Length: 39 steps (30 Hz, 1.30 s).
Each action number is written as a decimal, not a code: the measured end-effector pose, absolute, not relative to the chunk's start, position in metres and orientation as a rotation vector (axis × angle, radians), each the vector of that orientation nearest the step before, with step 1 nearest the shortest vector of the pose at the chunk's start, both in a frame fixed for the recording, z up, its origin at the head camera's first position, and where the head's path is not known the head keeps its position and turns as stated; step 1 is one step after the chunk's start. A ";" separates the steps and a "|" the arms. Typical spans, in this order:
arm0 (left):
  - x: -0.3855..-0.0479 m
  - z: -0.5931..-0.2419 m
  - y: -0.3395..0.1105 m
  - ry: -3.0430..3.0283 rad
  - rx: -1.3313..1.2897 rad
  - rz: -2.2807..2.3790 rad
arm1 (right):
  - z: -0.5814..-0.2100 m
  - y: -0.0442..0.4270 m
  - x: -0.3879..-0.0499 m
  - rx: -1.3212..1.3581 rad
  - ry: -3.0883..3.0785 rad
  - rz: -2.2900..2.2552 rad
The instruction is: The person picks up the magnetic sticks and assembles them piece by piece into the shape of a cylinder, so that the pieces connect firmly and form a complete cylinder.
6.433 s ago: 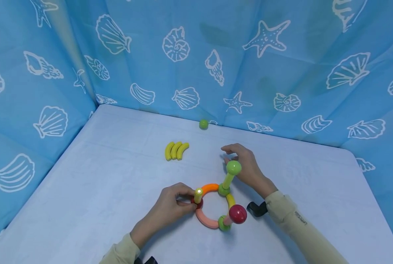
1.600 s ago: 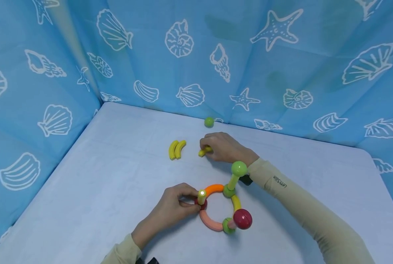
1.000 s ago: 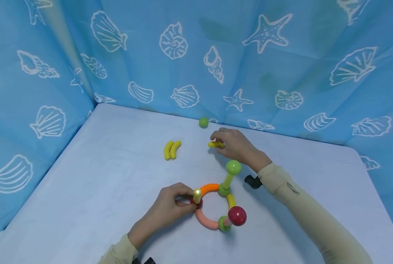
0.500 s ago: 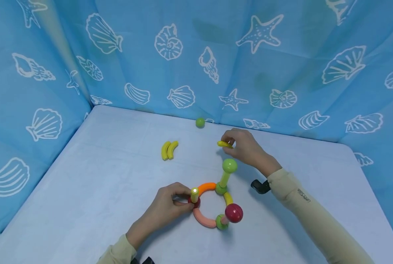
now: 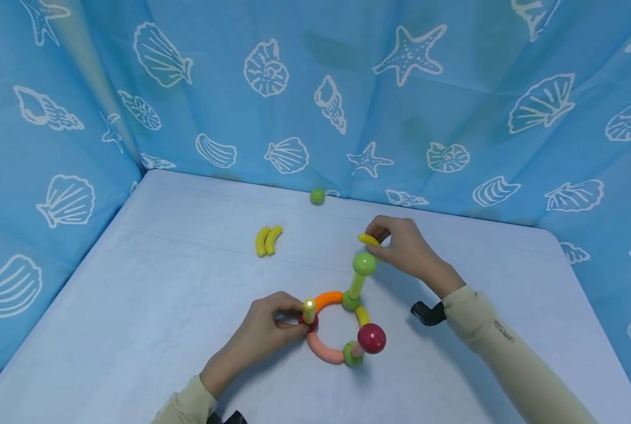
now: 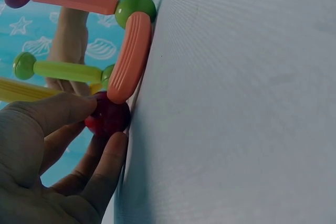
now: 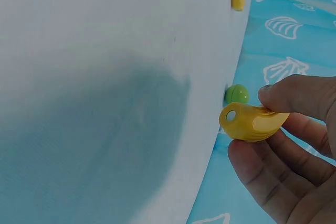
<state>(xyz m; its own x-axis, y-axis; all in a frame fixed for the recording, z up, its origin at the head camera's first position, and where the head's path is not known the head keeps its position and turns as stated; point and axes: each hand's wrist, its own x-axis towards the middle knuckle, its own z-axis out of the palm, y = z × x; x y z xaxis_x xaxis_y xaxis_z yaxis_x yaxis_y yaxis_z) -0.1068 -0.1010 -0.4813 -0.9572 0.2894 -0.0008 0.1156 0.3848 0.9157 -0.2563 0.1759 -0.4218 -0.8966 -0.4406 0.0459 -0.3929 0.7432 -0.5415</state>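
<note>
My left hand [image 5: 267,324] pinches a dark red ball [image 6: 109,115] at the left of a ring of curved rods on the table. A yellow rod [image 5: 309,312] stands upright on that ball. Two green balls, an orange curved rod [image 5: 328,298], a pink curved rod [image 5: 326,349] and a yellow curved rod make up the rest of the ring. A light green rod [image 5: 356,285] topped by a green ball and a pink rod topped by a red ball [image 5: 372,338] also rise from it. Above the table, my right hand [image 5: 407,247] pinches a curved yellow rod [image 7: 254,121], with metal showing at its end.
Two curved yellow rods [image 5: 268,241] lie side by side behind the ring, to the left. A loose green ball [image 5: 317,196] sits at the table's back edge. Blue curtains [image 5: 294,88] with white shell prints border the back and left of the white table [image 5: 151,282].
My right hand has picked up one of three curved yellow rods and carried it right, then slightly nearer the ring. The left hand keeps its hold on the red ball.
</note>
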 end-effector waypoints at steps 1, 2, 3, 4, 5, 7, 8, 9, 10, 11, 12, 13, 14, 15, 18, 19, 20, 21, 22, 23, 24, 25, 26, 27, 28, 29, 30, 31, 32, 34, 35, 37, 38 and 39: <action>-0.107 -0.482 -0.101 2.477 0.366 1.614 | -0.422 0.177 -0.255 -0.676 2.854 -0.863; -0.107 -0.482 -0.101 2.478 0.368 1.611 | -0.422 0.178 -0.253 -0.669 2.853 -0.869; -0.107 -0.483 -0.101 2.481 0.371 1.608 | -0.422 0.179 -0.251 -0.663 2.853 -0.874; -0.107 -0.483 -0.101 2.483 0.373 1.606 | -0.422 0.180 -0.250 -0.658 2.856 -0.880; -0.107 -0.483 -0.101 2.483 0.373 1.607 | -0.421 0.180 -0.248 -0.654 2.858 -0.884; -0.107 -0.484 -0.101 2.482 0.377 1.611 | -0.421 0.183 -0.244 -0.642 2.866 -0.889; -0.107 -0.484 -0.101 2.481 0.379 1.613 | -0.420 0.184 -0.243 -0.631 2.871 -0.891; -0.107 -0.484 -0.101 2.478 0.382 1.617 | -0.419 0.185 -0.241 -0.618 2.876 -0.893; -0.107 -0.484 -0.101 2.476 0.384 1.623 | -0.419 0.187 -0.240 -0.607 2.880 -0.894; -0.107 -0.483 -0.101 2.473 0.383 1.626 | -0.419 0.188 -0.238 -0.592 2.881 -0.898; -0.107 -0.483 -0.101 2.471 0.384 1.630 | -0.419 0.190 -0.237 -0.579 2.876 -0.908; -0.107 -0.483 -0.101 2.470 0.383 1.632 | -0.419 0.192 -0.236 -0.560 2.867 -0.923; -0.106 -0.483 -0.101 2.468 0.381 1.633 | -0.420 0.194 -0.234 -0.540 2.856 -0.942; -0.106 -0.483 -0.101 2.466 0.378 1.636 | -0.420 0.196 -0.232 -0.521 2.846 -0.961; -0.106 -0.482 -0.101 2.460 0.373 1.641 | -0.421 0.200 -0.225 -0.460 2.816 -1.031; -0.106 -0.482 -0.101 2.458 0.374 1.644 | -0.420 0.201 -0.222 -0.437 2.812 -1.049; -0.106 -0.482 -0.101 2.458 0.375 1.645 | -0.419 0.201 -0.219 -0.417 2.811 -1.063; -0.106 -0.483 -0.101 2.459 0.377 1.647 | -0.418 0.201 -0.216 -0.399 2.810 -1.075; -0.106 -0.483 -0.101 2.462 0.378 1.648 | -0.417 0.201 -0.212 -0.379 2.808 -1.085; -0.106 -0.483 -0.101 2.465 0.378 1.646 | -0.416 0.200 -0.209 -0.359 2.805 -1.093; -0.106 -0.483 -0.101 2.466 0.378 1.647 | -0.414 0.200 -0.206 -0.343 2.802 -1.103; -0.106 -0.482 -0.101 2.468 0.378 1.645 | -0.413 0.200 -0.203 -0.326 2.795 -1.115; -0.106 -0.482 -0.101 2.470 0.377 1.643 | -0.412 0.200 -0.200 -0.314 2.792 -1.125; -0.106 -0.482 -0.101 2.471 0.373 1.639 | -0.411 0.200 -0.198 -0.308 2.787 -1.137; -0.106 -0.482 -0.100 2.472 0.370 1.634 | -0.409 0.200 -0.195 -0.302 2.783 -1.149; -0.106 -0.481 -0.100 2.473 0.367 1.630 | -0.408 0.200 -0.192 -0.300 2.780 -1.162; -0.106 -0.481 -0.100 2.473 0.365 1.627 | -0.407 0.200 -0.189 -0.299 2.779 -1.174; -0.106 -0.481 -0.100 2.475 0.363 1.622 | -0.405 0.200 -0.187 -0.299 2.779 -1.182; -0.106 -0.481 -0.100 2.476 0.362 1.617 | -0.404 0.200 -0.184 -0.299 2.781 -1.191; -0.106 -0.481 -0.099 2.481 0.364 1.606 | -0.402 0.201 -0.179 -0.302 2.784 -1.206; -0.106 -0.481 -0.099 2.483 0.364 1.604 | -0.401 0.201 -0.176 -0.299 2.786 -1.212; -0.106 -0.480 -0.099 2.483 0.364 1.601 | -0.398 0.201 -0.171 -0.293 2.794 -1.218; -0.106 -0.481 -0.099 2.484 0.365 1.600 | -0.397 0.201 -0.168 -0.290 2.799 -1.219; -0.106 -0.481 -0.100 2.487 0.366 1.600 | -0.396 0.201 -0.166 -0.287 2.803 -1.221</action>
